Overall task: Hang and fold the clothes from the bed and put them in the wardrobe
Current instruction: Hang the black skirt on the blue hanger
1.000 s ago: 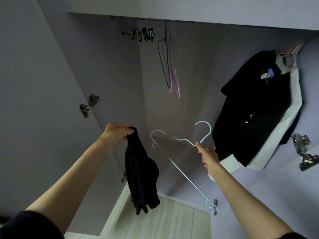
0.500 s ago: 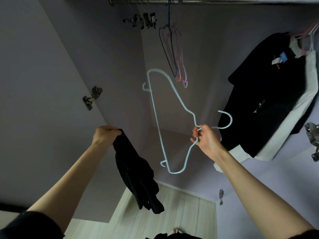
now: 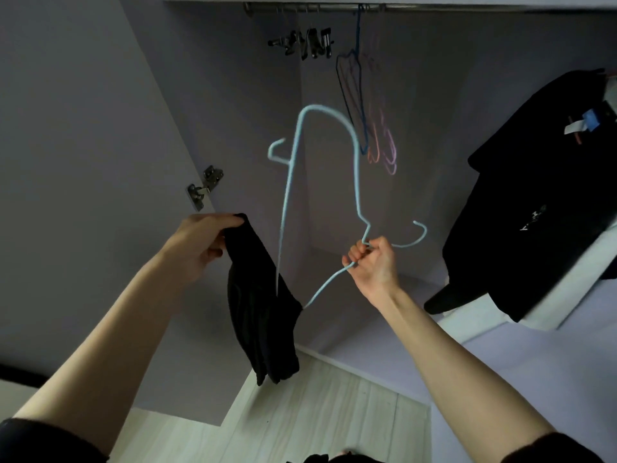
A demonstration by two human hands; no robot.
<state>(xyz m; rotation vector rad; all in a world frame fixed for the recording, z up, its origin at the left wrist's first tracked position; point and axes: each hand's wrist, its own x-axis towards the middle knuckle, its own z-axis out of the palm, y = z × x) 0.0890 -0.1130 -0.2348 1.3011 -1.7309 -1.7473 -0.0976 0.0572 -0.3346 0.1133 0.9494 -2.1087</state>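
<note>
I face the open lilac wardrobe [image 3: 417,95]. My left hand [image 3: 200,242] pinches the top of a black garment [image 3: 260,315], which hangs limp below it. My right hand [image 3: 374,262] is closed around the neck of a light blue wire hanger [image 3: 288,182]. The hanger stands on end, one shoulder pointing up and its hook to the right of my fist. Its lower end sits behind or inside the black garment, hidden there.
A metal rail [image 3: 317,7] runs across the wardrobe top with clip hangers [image 3: 305,43] and several coloured wire hangers [image 3: 367,105]. A black jacket over a white garment [image 3: 541,195] hangs at the right. The open door [image 3: 83,145] with a hinge [image 3: 205,187] stands left; light wood floor [image 3: 317,412] lies below.
My right hand has swung the hanger from lying low and slanted to standing upright, then brought its lower end against the black garment. My left hand stayed about where it was.
</note>
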